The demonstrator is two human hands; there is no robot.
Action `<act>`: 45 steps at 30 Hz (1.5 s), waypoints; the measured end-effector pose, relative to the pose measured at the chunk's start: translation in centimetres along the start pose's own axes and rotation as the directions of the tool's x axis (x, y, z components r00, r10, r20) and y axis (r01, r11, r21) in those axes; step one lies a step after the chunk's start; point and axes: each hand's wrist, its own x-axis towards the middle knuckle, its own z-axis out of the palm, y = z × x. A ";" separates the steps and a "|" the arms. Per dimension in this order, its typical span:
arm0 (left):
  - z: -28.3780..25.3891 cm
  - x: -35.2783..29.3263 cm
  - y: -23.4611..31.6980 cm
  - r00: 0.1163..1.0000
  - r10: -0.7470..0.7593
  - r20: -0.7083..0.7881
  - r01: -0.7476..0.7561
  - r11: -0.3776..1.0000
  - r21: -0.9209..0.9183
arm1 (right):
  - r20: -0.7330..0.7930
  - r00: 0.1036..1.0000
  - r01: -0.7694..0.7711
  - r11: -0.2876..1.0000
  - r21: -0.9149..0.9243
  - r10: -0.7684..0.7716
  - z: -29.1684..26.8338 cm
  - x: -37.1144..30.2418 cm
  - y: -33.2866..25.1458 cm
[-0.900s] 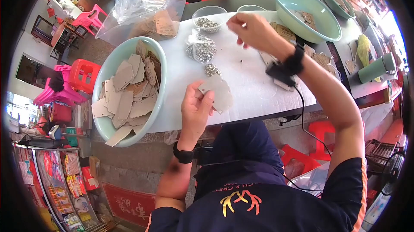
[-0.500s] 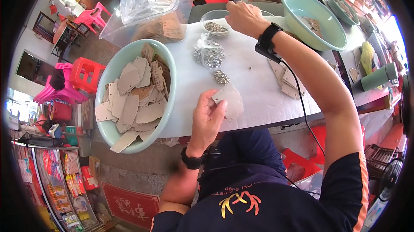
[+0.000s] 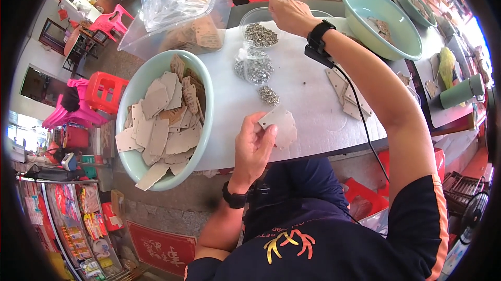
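My left hand (image 3: pixel 252 144) is closed on a thin grey cardboard piece (image 3: pixel 279 127) with a wavy edge and small holes, pinched between thumb and fingers above the table's near edge. Farther out, my right hand (image 3: pixel 294 16) hovers by the rim of a clear plastic bowl (image 3: pixel 261 34) of small metal parts. Its fingers are curled in; what they hold, if anything, is hidden. Between the hands lie a clear bag (image 3: pixel 254 66) of shiny metal parts and a small loose pile (image 3: pixel 269 95) of them.
At left stands a pale green basin (image 3: pixel 207 124) heaped with cardboard pieces, behind it a clear plastic bin (image 3: pixel 222 25). Several cardboard pieces (image 3: pixel 348 93) lie at right, under a black cable (image 3: pixel 364 124). Another green basin (image 3: pixel 409 46) and a green bottle (image 3: pixel 462 92) are farther right.
My right hand has shifted slightly left and away from me, baring more of the metal parts in the clear bowl. My left hand keeps its grip on the cardboard piece.
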 end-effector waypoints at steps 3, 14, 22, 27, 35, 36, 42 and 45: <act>0.0 0.1 -0.2 1.000 0.028 0.003 -0.028 1.000 -0.010 | 0.009 1.000 -0.027 0.997 0.074 0.027 -0.5 -0.5 -0.3; 0.5 0.0 0.1 1.000 0.023 -0.005 -0.024 1.000 -0.016 | -0.246 0.967 0.130 0.961 0.246 -0.068 -6.4 -5.2 -0.6; 0.2 0.0 -0.5 0.999 0.035 0.002 -0.035 0.998 0.060 | -0.328 0.940 0.230 0.886 0.404 -0.095 -10.0 -9.4 -2.8; 0.5 0.0 -0.4 0.999 0.011 -0.032 -0.007 0.995 0.101 | -0.235 0.972 0.140 0.874 0.465 -0.030 -11.8 -10.8 -3.8; 0.6 0.0 -0.4 0.999 0.036 -0.014 -0.035 0.997 0.065 | -0.212 0.976 0.081 0.836 0.543 0.043 -11.9 -9.6 -2.7; 0.7 0.0 -0.3 0.999 0.042 -0.002 -0.041 0.998 0.043 | -0.210 0.977 0.087 0.833 0.546 0.036 -11.0 -8.8 -2.4; 0.9 0.1 -0.2 0.999 0.037 -0.013 -0.037 0.999 -0.024 | -0.056 0.981 -0.147 0.907 0.395 0.184 -4.6 -3.9 0.3; 0.5 0.0 -0.4 0.999 0.047 0.002 -0.047 0.999 -0.017 | 0.049 0.974 -0.222 0.888 0.403 0.221 -3.6 -2.8 -0.3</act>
